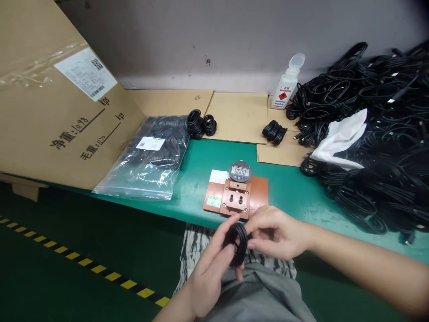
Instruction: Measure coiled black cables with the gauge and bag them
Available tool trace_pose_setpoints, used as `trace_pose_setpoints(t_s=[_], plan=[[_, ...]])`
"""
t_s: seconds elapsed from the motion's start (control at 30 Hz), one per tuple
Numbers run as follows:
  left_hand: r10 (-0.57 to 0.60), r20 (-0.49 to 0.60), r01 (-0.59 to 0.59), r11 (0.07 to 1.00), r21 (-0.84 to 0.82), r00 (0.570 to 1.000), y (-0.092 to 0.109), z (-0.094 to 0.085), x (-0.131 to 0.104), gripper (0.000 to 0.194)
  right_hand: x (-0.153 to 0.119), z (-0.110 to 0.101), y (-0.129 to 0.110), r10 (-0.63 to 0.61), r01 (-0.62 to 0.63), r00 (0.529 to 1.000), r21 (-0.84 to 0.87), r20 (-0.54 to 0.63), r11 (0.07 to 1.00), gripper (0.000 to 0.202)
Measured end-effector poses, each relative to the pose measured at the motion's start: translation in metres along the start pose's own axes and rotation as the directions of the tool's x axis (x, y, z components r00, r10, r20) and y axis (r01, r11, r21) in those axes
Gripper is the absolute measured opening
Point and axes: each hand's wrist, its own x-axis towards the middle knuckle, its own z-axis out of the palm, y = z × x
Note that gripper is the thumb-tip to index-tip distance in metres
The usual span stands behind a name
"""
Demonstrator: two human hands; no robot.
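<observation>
A black coiled cable (238, 243) is held above my lap, just off the front edge of the table. My left hand (211, 273) wraps round it from the left, thumb pressed on the near side. From the right, my right hand (278, 230) pinches at the coil's edge with thumb and fingers bent; exactly which part of the cable lies between the fingertips is hidden. Just beyond my hands, a digital gauge (240, 171) reading 0.000 is mounted on a reddish-brown fixture (259, 192) on the green table.
Black cables (375, 98) are heaped at right, with a white cloth (340, 141) on them. A white bottle (284, 87) stands open behind. Small coils (275, 132) lie on cardboard (234, 116). At left are a clear bag of cables (150, 156) and a large carton (60, 103).
</observation>
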Motion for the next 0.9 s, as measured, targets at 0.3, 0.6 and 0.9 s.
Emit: trace_pose_setpoints(t_s=[0.3, 0.6, 0.9], plan=[[-0.024, 0.089, 0.03, 0.997, -0.066, 0.996, -0.003, 0.001, 0.004, 0.029, 0.001, -0.001, -0.003, 0.025, -0.025, 0.999, 0.0, 0.043, 1.0, 0.018], [-0.062, -0.132, 0.072, 0.995, 0.072, 0.989, -0.002, 0.008, 0.011, 0.021, 0.0, 0.0, 0.002, -0.042, 0.046, 0.999, -0.121, 0.035, 0.992, 0.022], [0.394, -0.21, -0.267, 0.85, 0.454, 0.895, 0.004, 0.0, 0.017, 0.015, -0.004, 0.007, 0.002, -0.139, 0.14, 0.99, -0.154, 0.013, 0.978, 0.027]])
